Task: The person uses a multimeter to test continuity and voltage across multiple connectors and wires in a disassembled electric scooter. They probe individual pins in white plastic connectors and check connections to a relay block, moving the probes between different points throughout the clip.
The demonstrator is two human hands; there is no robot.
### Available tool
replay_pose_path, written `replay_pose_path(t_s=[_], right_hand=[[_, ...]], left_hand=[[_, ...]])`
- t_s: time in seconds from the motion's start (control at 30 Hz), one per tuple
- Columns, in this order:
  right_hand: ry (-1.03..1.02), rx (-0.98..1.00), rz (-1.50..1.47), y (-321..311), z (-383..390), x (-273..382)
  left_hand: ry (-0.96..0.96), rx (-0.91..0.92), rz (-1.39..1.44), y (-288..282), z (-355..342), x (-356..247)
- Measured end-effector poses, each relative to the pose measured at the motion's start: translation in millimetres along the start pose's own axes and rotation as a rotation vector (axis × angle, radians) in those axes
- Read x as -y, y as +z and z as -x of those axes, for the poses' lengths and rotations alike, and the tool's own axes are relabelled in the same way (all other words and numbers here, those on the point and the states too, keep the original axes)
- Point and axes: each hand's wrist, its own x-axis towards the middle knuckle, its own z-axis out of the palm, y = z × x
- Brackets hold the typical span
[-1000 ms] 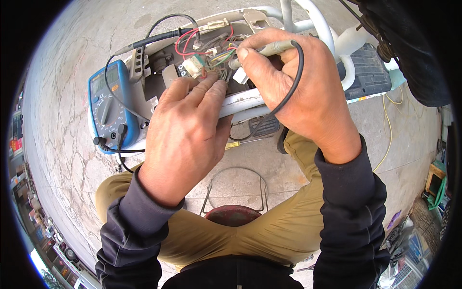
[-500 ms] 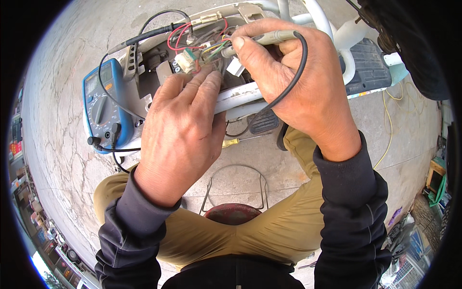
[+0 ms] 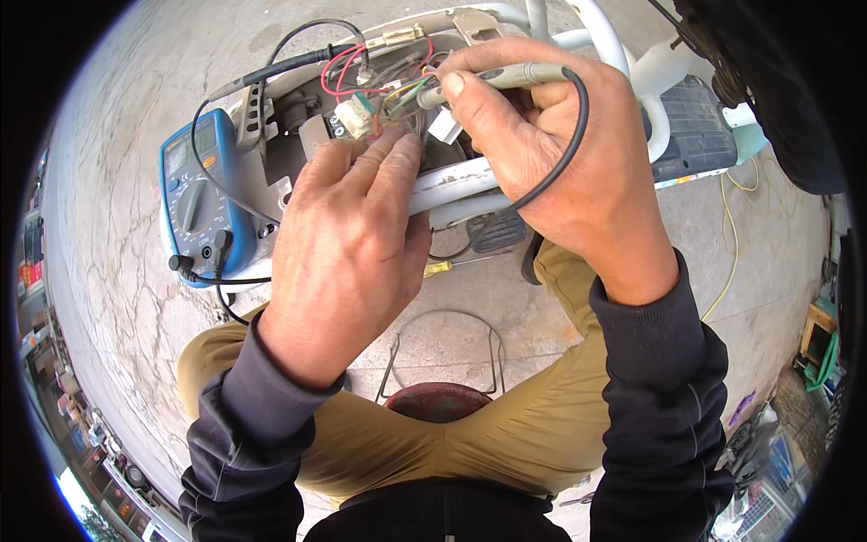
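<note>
Grey pen-shaped test probe with black cable: pinched by right hand, front end beside thin multicoloured wires. Left hand over white metal tube; cannot tell whether fingers grip.

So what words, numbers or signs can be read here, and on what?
Blue multimeter: white markings around its dial and near its sockets; partly legible, but I won't quote them.
Its display: anything shown is too faint to read.
Coloured strip along the dark footboard: any print is too small to read.
</note>
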Motion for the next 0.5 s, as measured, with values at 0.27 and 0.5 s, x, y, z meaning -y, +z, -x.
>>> replay_pose_path(t_s=[0.27,0.5], right_hand=[[0.009,0.063,0.013,-3.0,-4.0,-2.0],[0.083,0.073,-0.032,-3.1,-6.1,-0.3]], left_hand=[[-0.030,-0.014,0.020,-0.2,0.0,0.6],[-0.003,-0.024,-0.002,0.3,0.7,1.7]])
